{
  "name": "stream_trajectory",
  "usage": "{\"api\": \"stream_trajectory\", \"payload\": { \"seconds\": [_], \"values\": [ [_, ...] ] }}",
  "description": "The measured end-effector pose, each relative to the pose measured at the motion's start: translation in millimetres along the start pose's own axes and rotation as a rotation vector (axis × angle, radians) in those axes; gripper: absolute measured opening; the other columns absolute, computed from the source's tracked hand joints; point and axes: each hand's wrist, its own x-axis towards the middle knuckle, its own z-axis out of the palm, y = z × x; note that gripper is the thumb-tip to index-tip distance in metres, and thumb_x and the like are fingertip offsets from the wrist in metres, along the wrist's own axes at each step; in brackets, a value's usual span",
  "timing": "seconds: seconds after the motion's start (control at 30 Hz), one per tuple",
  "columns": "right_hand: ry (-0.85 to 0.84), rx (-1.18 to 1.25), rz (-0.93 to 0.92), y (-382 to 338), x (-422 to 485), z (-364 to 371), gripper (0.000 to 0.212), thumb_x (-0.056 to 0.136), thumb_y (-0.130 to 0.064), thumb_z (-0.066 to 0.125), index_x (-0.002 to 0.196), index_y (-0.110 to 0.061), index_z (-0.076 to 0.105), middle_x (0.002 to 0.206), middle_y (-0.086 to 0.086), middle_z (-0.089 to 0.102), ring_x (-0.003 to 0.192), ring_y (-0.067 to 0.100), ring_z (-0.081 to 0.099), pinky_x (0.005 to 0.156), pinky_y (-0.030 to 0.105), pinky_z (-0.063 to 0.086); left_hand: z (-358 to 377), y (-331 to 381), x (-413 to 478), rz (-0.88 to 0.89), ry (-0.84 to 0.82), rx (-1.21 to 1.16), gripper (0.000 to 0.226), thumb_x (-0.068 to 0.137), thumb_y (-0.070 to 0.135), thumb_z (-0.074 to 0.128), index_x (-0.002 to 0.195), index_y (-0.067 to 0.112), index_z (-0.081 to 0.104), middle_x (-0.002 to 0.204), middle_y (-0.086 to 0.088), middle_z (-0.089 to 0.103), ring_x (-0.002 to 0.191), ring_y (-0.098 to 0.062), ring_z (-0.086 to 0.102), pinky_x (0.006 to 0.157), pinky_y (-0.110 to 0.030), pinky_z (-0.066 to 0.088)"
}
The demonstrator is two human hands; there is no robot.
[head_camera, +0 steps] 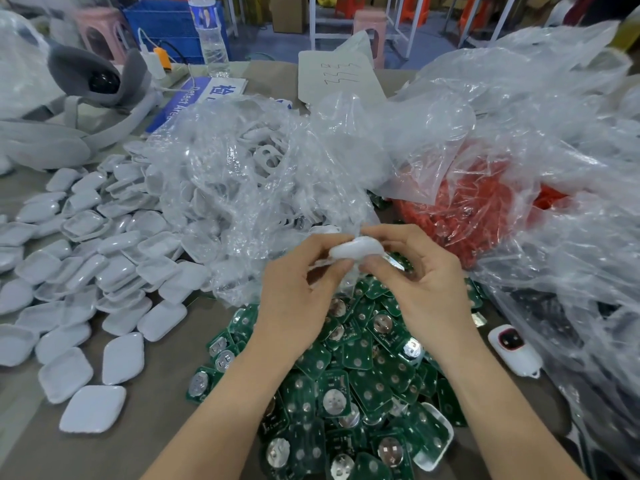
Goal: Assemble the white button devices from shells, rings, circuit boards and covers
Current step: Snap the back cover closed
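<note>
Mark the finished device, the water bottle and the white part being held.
finished device [516, 355], head view, white body beneath its button.
water bottle [211, 43], head view, clear lower body.
white part [358, 248], head view, top face.

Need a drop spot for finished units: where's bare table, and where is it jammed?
Best: the table strip at front left, between the white covers and the circuit boards. A smaller patch surrounds the finished device, beside the clear bag. Centre is crowded: boards under the left hand and right hand, which pinch a white shell.
</note>
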Motion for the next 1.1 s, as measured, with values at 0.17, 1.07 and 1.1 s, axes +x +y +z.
{"api": "stream_trajectory", "payload": {
  "seconds": [0.17,1.07,1.1],
  "values": [
    [-0.057,0.346,0.16,-1,1,-3,0.031,0.076,-0.023,0.075,0.107,-0.022,0.069,0.105,0.005,0.07,0.096,0.021,0.07,0.083,0.03,0.056,2,-6,0,0.382,0.18,0.227,0.034,0.087,-0.006,0.065,0.11,0.018,0.071,0.121,-0.003,0.067,0.111,-0.01,0.062,0.09,-0.018,0.05],
    [-0.104,0.091,0.066,-11,1,-3,0.029,0.083,0.0,0.07,0.099,-0.024,0.07,0.084,-0.001,0.073,0.077,0.006,0.065,0.07,0.017,0.052,-1,2,0,-0.342,-0.099,-0.369,0.011,0.088,-0.007,0.059,0.097,-0.002,0.057,0.073,-0.008,0.074,0.062,-0.019,0.07,0.058,-0.024,0.056],
    [-0.107,0.09,0.061,-12,2,-5,0.029,0.083,-0.001,0.07,0.099,-0.025,0.07,0.085,-0.003,0.073,0.078,0.007,0.065,0.071,0.018,0.053,-1,3,0,-0.339,-0.098,-0.379,0.01,0.089,-0.007,0.059,0.097,-0.001,0.057,0.076,-0.007,0.075,0.064,-0.02,0.071,0.059,-0.024,0.057]
  ]
}}
